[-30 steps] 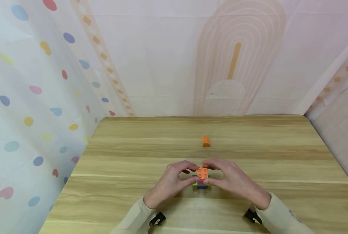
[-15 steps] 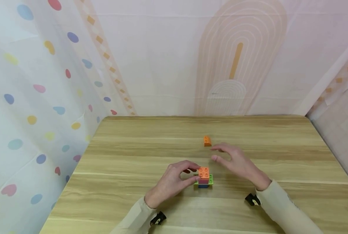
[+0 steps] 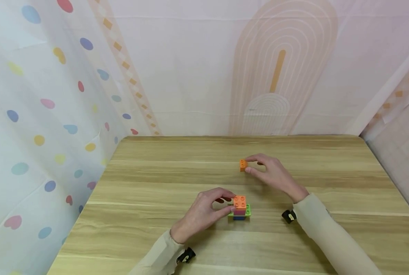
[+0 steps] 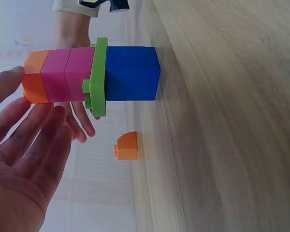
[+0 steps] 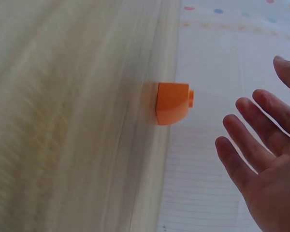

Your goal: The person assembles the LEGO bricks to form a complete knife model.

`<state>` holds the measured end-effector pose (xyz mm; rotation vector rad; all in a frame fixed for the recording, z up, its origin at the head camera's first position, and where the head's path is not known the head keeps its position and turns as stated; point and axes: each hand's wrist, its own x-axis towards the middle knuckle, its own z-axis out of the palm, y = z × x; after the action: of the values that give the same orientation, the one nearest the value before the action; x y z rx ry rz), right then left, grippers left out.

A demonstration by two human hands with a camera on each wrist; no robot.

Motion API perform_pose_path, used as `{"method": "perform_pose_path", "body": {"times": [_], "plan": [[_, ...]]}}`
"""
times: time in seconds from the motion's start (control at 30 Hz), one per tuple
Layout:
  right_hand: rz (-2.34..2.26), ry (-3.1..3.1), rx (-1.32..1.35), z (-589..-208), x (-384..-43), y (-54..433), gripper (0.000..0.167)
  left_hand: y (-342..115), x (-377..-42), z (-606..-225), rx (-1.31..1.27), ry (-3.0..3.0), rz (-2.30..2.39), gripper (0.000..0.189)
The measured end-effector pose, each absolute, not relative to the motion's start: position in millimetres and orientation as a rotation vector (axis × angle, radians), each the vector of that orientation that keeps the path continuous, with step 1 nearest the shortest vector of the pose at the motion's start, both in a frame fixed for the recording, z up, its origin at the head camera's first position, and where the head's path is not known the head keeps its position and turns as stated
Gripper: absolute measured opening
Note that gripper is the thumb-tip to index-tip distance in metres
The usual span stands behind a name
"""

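A tower of toy building bricks stands upright on the table: a blue brick (image 4: 133, 73) at the bottom, a green plate (image 4: 99, 77) over it, pink bricks (image 4: 67, 75), and an orange brick (image 3: 239, 201) on top. My left hand (image 3: 208, 212) pinches that top brick between thumb and fingertips. Farther back lies a separate orange brick with a rounded side (image 5: 173, 103). My right hand (image 3: 271, 173) reaches to its right side with fingers spread. In the right wrist view, a gap shows between those fingers and the rounded brick.
The wooden table (image 3: 163, 172) runs back to a pale patterned curtain (image 3: 190, 76). A dotted curtain (image 3: 53, 152) hangs along the left side. Black wrist devices sit under both sleeves.
My right hand has left the tower and moved back to the rounded orange brick. My left hand has stayed at the top brick.
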<state>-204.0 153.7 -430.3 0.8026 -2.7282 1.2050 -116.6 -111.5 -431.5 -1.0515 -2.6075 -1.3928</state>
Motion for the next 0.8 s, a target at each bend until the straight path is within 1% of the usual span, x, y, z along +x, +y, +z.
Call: {"method": "perform_pose_path", "body": {"times": [0.27, 0.6, 0.8], "plan": [[1.195, -2.81, 0.801, -433, -220, 151, 0.046, -112, -116, -432, -1.047, -2.607, -1.362, 0.025], [1.179, -2.958, 0.8, -440, -236, 146, 0.059, -112, -113, -432, -1.059, -2.599, -1.395, 0.025], [1.208, -3.011, 0.804, -443, -240, 143, 0.056, -111, -114, -431, -1.052, -2.605, -1.389, 0.025]]}}
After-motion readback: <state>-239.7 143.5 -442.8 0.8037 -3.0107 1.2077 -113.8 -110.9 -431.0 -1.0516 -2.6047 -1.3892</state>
